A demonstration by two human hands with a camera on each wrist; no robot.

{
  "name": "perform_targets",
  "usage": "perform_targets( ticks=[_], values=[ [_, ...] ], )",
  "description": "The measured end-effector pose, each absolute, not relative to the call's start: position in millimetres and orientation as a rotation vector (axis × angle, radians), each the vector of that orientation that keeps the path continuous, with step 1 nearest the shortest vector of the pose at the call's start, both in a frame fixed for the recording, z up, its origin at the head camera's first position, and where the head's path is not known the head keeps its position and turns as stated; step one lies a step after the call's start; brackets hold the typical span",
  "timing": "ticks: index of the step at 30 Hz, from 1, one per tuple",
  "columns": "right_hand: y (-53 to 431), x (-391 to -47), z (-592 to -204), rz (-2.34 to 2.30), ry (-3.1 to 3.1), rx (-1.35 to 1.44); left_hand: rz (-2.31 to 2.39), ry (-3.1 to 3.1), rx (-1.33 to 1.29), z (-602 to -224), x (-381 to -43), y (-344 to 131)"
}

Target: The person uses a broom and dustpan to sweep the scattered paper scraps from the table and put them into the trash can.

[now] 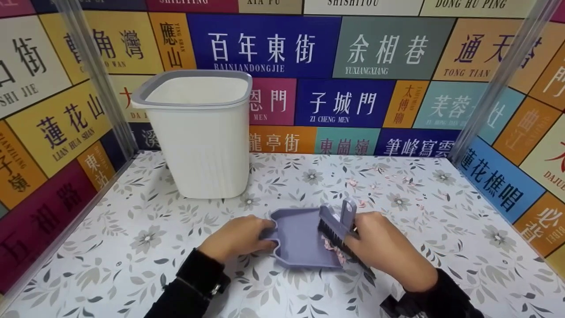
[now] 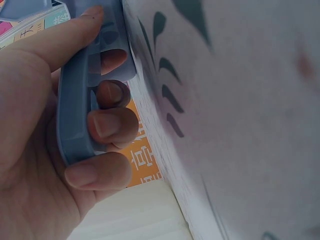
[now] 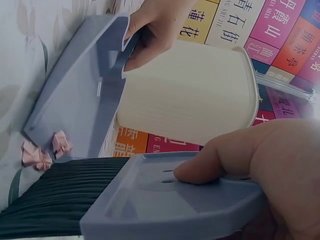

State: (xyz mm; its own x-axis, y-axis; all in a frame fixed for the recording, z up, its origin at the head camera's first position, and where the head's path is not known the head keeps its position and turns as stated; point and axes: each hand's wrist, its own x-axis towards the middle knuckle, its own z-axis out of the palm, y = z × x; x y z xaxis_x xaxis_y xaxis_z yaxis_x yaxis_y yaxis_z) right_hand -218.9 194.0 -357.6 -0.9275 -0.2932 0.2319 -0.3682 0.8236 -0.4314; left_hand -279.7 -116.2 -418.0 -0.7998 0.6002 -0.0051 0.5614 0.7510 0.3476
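My left hand (image 1: 238, 238) grips the handle (image 2: 77, 115) of a grey-purple dustpan (image 1: 302, 238), fingers curled round it in the left wrist view. The pan lies low over the table with its mouth facing right. In my right hand (image 1: 386, 247) is a matching hand brush (image 1: 337, 229) with dark bristles (image 3: 65, 192), the thumb pressing on its back. The bristles stand at the pan's mouth. Crumpled pink scraps (image 3: 36, 155) lie at the front lip, and one pink piece (image 3: 61, 143) is just inside it.
A white bin (image 1: 207, 145) with a grey rim stands at the back left. More small pink scraps (image 1: 362, 203) are scattered on the flower-patterned tabletop (image 1: 282, 176) behind the brush and to the right. Sign-printed walls (image 1: 265, 48) close off the back and sides.
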Motion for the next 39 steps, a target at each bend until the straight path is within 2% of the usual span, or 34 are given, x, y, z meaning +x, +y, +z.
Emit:
perform_targets(
  ticks=[25,39],
  values=[
    [187.2,-210.1,-348.0,0.817,-2.651,0.598,0.486,2.855,0.986,-419.8,-280.7,-116.3],
    [208.7,-220.7,-345.6,0.649,-2.877,0.412,0.478,2.852,0.978,-417.7,-280.2,-116.8]
  ],
)
